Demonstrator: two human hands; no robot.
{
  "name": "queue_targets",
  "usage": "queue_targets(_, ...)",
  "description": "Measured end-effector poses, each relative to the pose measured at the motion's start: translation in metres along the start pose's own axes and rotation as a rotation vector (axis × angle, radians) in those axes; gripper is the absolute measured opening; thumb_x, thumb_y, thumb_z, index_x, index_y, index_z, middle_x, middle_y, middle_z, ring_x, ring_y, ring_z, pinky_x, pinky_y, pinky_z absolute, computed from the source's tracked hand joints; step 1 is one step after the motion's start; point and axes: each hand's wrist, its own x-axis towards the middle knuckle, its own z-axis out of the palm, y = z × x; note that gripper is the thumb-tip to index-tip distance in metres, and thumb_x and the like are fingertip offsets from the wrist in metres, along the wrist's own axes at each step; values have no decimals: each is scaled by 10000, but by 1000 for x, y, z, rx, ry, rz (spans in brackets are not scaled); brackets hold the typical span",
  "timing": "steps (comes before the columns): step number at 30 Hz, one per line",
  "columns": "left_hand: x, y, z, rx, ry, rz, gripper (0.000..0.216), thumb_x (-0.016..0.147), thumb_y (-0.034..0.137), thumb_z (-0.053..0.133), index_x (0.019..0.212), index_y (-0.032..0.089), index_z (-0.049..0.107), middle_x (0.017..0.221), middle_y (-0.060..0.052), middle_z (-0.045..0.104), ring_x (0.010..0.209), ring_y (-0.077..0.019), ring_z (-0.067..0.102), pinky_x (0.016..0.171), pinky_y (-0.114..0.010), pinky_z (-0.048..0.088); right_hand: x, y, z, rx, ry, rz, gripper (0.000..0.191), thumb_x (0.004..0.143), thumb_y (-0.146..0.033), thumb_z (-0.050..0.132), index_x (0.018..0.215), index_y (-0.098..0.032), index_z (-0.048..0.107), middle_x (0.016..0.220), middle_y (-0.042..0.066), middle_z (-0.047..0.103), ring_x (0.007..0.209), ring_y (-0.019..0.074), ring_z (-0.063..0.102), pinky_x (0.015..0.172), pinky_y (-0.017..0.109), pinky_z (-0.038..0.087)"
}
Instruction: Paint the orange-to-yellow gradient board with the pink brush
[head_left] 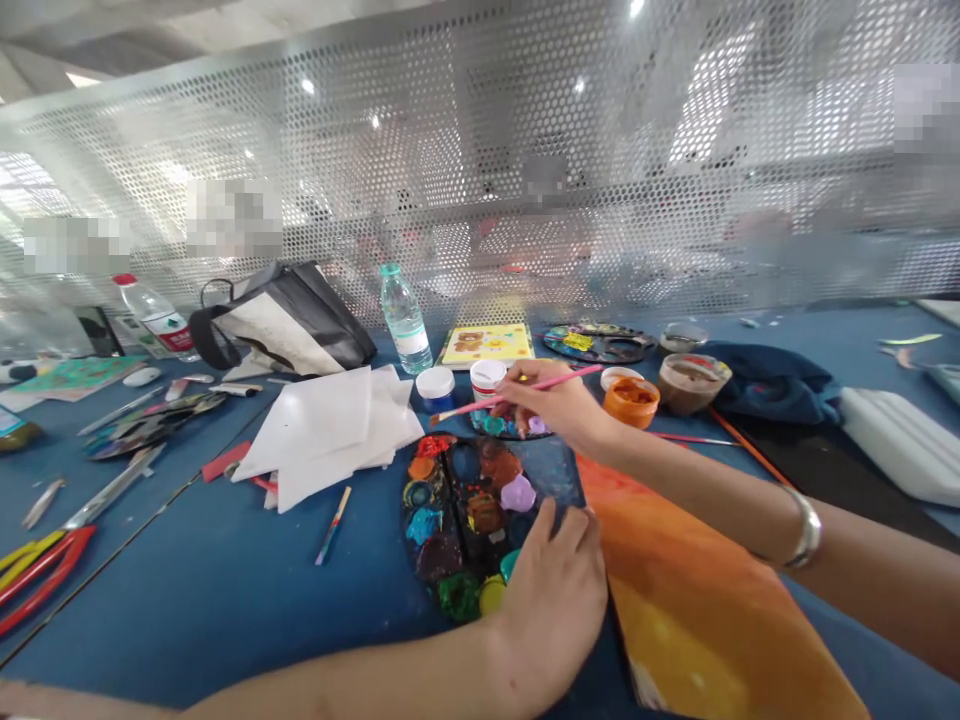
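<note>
My right hand (551,400) is closed around a pink-handled paintbrush (480,405), its bristles pointing left above the paint palette's far edge. Below it lies the dark paint palette (469,530), with dabs of orange, blue, brown, lilac, green and yellow paint. Bent over the palette's right side, the fingers of my left hand (559,590) grip it; the thumb is hidden. A canvas (697,590) painted orange to yellow lies under my right forearm. Just behind the brush stand a blue paint jar with a white lid (436,388) and another white-lidded jar (488,373).
White sheets (322,430) lie left of the palette, near red-handled scissors (67,560). Behind are a water bottle (405,320), a black bag (300,320) and a small bear picture (487,344). An orange paint jar (631,402) and a murky water cup (694,385) stand right.
</note>
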Motion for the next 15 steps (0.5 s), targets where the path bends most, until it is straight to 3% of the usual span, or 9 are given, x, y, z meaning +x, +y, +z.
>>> queue_targets(5,-5,1,0,55,-34,-7,367,852,101,461,1147,154,671,1139,-44,660,1074,-190,537,1024,-379,430,-36,-21,-46,183,209,77,233,730,-388,673,658,-196,562,583,-4,650,457,63,503,413,174,368)
queue_targets(10,-4,-1,4,77,-37,18,426,823,73,482,1222,126,621,1154,-87,644,1101,-207,532,1009,-392,427,-110,-33,-89,340,466,260,215,692,-327,751,616,-195,599,523,-13,583,399,38,414,402,160,371)
queue_targets(11,-2,-2,4,79,-47,12,433,815,61,485,1222,120,619,1125,-92,650,1083,-209,538,996,-394,433,-129,-34,-96,320,483,277,217,706,-331,761,620,-203,608,537,-6,575,436,54,459,444,170,416)
queue_targets(15,7,-5,0,73,-69,32,401,833,59,462,1196,85,629,941,-85,662,917,-192,563,893,-355,477,-211,-28,-108,23,554,194,315,663,-445,791,533,-240,590,467,42,539,393,129,487,312,220,345)
